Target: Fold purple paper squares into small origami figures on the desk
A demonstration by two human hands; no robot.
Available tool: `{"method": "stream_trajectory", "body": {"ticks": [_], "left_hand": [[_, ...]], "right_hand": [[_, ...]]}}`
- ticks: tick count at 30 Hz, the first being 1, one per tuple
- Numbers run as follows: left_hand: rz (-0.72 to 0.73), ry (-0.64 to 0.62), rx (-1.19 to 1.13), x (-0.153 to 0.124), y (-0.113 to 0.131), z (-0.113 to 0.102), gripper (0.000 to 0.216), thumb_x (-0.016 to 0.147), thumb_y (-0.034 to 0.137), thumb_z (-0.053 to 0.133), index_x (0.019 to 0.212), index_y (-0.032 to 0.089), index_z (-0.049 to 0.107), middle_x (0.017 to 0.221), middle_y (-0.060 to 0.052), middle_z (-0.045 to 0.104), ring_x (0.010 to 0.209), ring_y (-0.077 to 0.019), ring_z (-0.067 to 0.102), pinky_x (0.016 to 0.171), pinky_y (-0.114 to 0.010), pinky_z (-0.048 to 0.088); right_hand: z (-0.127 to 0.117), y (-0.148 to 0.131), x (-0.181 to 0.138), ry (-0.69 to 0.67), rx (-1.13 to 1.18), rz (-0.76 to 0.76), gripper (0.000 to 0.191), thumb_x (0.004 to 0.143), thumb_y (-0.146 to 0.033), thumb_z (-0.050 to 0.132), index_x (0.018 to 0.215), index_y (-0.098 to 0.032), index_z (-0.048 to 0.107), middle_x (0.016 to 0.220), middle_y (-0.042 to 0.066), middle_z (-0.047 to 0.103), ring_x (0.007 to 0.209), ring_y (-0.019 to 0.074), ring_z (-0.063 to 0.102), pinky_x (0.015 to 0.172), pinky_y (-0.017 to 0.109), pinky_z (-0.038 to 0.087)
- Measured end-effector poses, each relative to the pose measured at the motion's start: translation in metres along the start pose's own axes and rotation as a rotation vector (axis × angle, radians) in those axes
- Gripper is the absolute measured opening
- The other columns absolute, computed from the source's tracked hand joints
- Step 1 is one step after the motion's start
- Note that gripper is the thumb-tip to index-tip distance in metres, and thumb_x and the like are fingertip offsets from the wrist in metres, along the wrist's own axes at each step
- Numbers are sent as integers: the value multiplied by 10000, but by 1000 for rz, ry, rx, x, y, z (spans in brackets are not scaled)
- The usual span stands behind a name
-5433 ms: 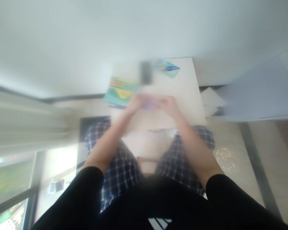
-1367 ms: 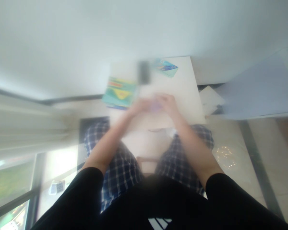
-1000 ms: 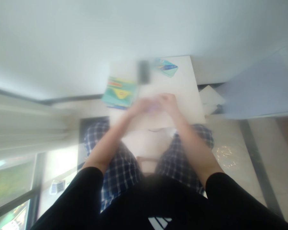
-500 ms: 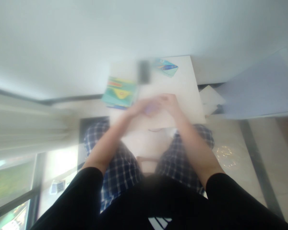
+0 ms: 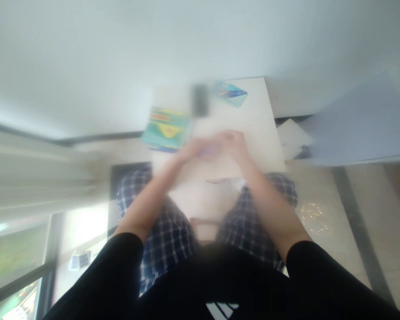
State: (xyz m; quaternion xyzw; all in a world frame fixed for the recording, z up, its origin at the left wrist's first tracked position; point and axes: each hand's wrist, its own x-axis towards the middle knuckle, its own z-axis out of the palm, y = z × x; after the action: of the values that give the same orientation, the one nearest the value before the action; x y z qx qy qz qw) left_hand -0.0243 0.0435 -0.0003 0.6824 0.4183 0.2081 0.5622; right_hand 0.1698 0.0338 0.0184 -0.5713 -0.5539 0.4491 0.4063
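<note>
The picture is blurred. My left hand [image 5: 190,151] and my right hand [image 5: 235,144] meet over a small pale table [image 5: 256,133] in front of my knees. Between their fingertips sits a small purple thing [image 5: 208,149]; both hands look closed on it. What it is I cannot make out. To the left of my left hand lies a green and yellow box or booklet [image 5: 166,129]. A dark upright object [image 5: 200,100] stands behind the hands, and a teal packet [image 5: 230,93] lies at the table's far edge.
A white wall fills the top of the view. A large pale sheet or board [image 5: 360,129] juts in at the right, with a white paper [image 5: 291,138] beside the table. A window and curtain [image 5: 36,178] are at the left. Tiled floor lies on both sides.
The hands stay together on the purple thing; they have shifted slightly toward the table's middle since the earliest frame. Nothing else has moved.
</note>
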Motion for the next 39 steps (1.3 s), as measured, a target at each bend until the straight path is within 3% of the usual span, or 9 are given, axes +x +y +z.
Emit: {"method": "stream_trajectory", "body": {"ticks": [3, 8, 14, 22, 25, 28, 33, 39], "left_hand": [[52, 19, -3, 2, -4, 3, 709, 840, 726, 545, 1123, 103, 731, 1053, -160, 765, 1047, -296, 723, 982, -400, 549], [-14, 59, 41, 0, 2, 5, 724, 868, 724, 503, 1144, 90, 718, 1018, -159, 770, 1049, -303, 721, 991, -412, 542], [9, 59, 21, 2, 1, 3, 663, 834, 722, 559, 1074, 134, 748, 1094, -139, 762, 1130, -309, 686, 1061, -444, 492], [-70, 93, 13, 0, 8, 2, 545, 882, 610, 582, 1068, 131, 762, 1052, -117, 774, 1111, -303, 694, 1029, -410, 517], [-100, 104, 7, -1, 12, 3, 481, 912, 554, 579, 1061, 137, 764, 1031, -111, 778, 1079, -290, 708, 1001, -384, 533], [-92, 106, 5, -2, 13, 5, 489, 928, 538, 558, 1035, 107, 762, 1051, -136, 771, 1067, -287, 711, 1011, -389, 526], [-36, 71, -12, -1, 8, 7, 559, 922, 590, 528, 1098, 105, 745, 1114, -144, 757, 1111, -290, 696, 1039, -418, 509], [16, 78, 21, 2, 1, 7, 594, 897, 646, 533, 1119, 139, 750, 1155, -128, 747, 1145, -293, 682, 1066, -403, 489]], "right_hand": [[2, 0, 0, 26, 2, -8, 151, 743, -265, 630, 656, -169, 706, 620, -3, 717, 662, 162, 693, 679, 268, 554], [-1, 0, 2, -41, 63, -16, 213, 797, -335, 615, 743, -170, 738, 705, 10, 752, 722, 166, 715, 740, 283, 565], [-5, 0, 2, -28, -16, -60, 122, 735, -241, 664, 756, -168, 759, 757, 18, 774, 788, 191, 731, 806, 314, 562], [-3, 0, 2, -29, 18, -2, 263, 770, -414, 698, 817, -167, 774, 839, 47, 791, 892, 218, 735, 868, 340, 567], [-4, 2, 3, -41, 21, 9, 320, 776, -471, 690, 807, -162, 767, 826, 51, 789, 871, 215, 734, 846, 333, 570], [-4, 2, 3, -35, -40, -7, 262, 751, -412, 716, 800, -160, 765, 808, 43, 786, 843, 213, 731, 833, 332, 567], [-2, -1, 1, -20, -52, -9, 214, 789, -348, 653, 757, -161, 751, 705, 25, 760, 736, 193, 722, 753, 308, 565], [-2, 0, 2, -27, -26, 3, 288, 818, -432, 632, 741, -175, 736, 697, 18, 752, 725, 181, 713, 746, 295, 562]]}}
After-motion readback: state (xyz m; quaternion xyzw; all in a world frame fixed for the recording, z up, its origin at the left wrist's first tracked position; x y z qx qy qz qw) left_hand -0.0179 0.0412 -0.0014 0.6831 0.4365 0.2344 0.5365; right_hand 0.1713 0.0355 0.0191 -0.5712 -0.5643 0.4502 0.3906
